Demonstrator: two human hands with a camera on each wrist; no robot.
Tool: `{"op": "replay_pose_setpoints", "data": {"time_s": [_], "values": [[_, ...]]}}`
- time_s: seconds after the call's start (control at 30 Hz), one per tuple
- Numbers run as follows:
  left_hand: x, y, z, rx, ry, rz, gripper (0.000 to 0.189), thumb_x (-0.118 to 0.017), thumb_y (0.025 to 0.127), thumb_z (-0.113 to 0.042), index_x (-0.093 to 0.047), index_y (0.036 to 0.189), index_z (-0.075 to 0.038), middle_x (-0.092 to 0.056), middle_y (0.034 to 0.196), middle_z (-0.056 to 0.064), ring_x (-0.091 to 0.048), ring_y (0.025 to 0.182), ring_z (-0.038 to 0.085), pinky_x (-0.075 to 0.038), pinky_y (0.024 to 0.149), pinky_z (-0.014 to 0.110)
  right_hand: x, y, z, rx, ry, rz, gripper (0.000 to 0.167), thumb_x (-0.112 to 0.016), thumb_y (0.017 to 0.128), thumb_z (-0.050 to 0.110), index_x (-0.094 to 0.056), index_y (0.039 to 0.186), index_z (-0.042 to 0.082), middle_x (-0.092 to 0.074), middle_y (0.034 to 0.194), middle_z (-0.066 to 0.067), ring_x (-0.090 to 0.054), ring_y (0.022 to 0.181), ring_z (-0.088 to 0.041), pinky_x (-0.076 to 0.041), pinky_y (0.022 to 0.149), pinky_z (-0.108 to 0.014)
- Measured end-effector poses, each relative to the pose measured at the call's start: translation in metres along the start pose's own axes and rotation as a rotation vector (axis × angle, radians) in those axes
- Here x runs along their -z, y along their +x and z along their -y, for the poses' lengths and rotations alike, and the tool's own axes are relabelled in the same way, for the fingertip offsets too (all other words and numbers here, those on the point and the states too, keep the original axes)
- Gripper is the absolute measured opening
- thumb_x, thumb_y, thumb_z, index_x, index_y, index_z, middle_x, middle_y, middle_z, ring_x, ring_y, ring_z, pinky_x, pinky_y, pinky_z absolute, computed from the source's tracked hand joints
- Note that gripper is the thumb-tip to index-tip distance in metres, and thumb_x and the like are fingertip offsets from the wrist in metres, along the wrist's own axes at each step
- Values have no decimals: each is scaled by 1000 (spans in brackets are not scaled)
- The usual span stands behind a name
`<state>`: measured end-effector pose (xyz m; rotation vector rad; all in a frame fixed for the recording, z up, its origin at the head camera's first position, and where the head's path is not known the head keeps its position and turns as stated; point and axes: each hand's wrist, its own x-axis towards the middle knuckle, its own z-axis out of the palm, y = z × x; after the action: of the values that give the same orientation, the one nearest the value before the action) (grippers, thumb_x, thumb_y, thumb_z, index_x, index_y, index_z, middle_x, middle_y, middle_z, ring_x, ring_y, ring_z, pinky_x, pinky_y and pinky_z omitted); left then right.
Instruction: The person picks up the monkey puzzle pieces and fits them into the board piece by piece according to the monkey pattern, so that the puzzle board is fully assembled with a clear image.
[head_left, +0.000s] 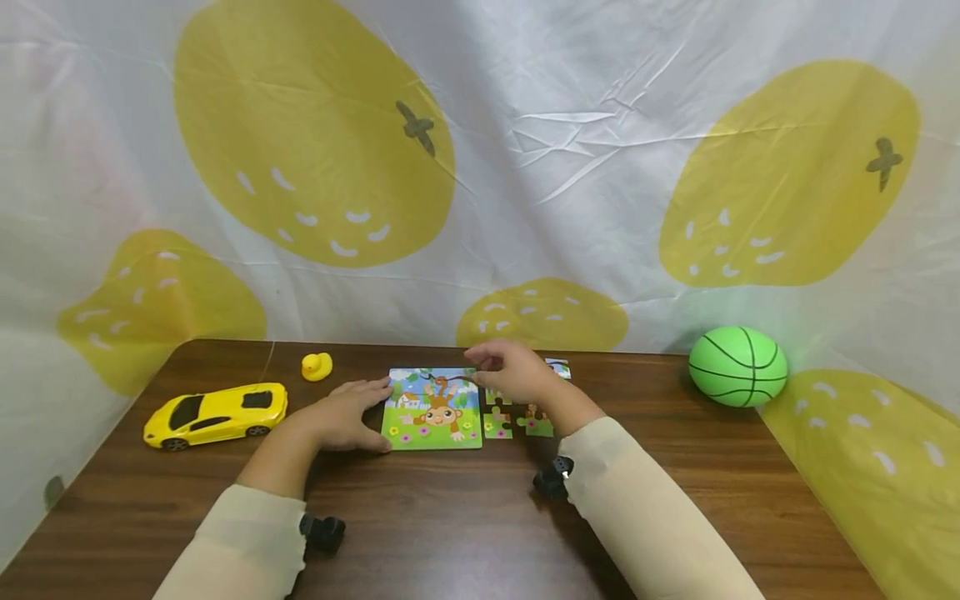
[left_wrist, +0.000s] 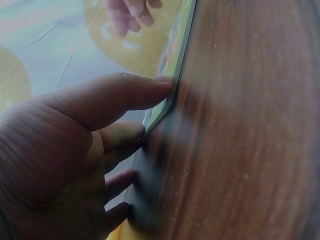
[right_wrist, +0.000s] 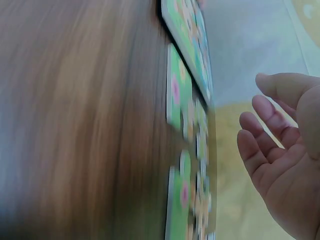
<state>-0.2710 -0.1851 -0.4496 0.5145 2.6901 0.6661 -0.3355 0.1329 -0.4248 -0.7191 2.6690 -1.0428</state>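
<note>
A square puzzle board [head_left: 432, 417] with a monkey picture lies flat on the table. At its left side, my left hand [head_left: 347, 415] rests with the fingers fairly straight. In the left wrist view the thumb [left_wrist: 145, 92] touches the board's edge and another fingertip meets it near the corner. My right hand [head_left: 517, 372] hovers over the loose jigsaw pieces [head_left: 498, 423] just right of the board, hiding some of them. The right wrist view shows that hand [right_wrist: 280, 135] raised above the pieces, fingers loosely bent, nothing held.
A yellow toy car [head_left: 217, 415] and a small yellow rubber duck [head_left: 317, 367] are on the left of the brown table [head_left: 450, 517]. Toward the right back corner sits a green ball [head_left: 738, 367]. Behind the table hangs a white curtain [head_left: 555, 167] with yellow fruit prints.
</note>
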Motion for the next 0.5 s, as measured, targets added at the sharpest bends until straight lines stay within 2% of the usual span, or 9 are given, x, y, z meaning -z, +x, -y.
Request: {"op": "replay_pose_setpoints", "data": {"time_s": [0.27, 0.5], "values": [[0, 0, 1, -5, 5, -3, 100, -84, 86, -44, -38, 167, -11, -28, 179, 11, -19, 165, 48, -22, 131, 69, 23, -22, -31, -42, 27, -74, 43, -70, 103, 19, -67, 144, 8, -69, 138, -13, -65, 118, -25, -55, 98, -40], [-1, 0, 1, 0, 6, -6, 99, -84, 85, -44, -38, 167, -10, -28, 179, 11, -20, 165, 47, -22, 131, 68, 39, -33, -57, -98, 29, -102, 43, -68, 105, 19, -65, 146, 9, -68, 140, -15, -65, 119, -30, -58, 83, -35]]}}
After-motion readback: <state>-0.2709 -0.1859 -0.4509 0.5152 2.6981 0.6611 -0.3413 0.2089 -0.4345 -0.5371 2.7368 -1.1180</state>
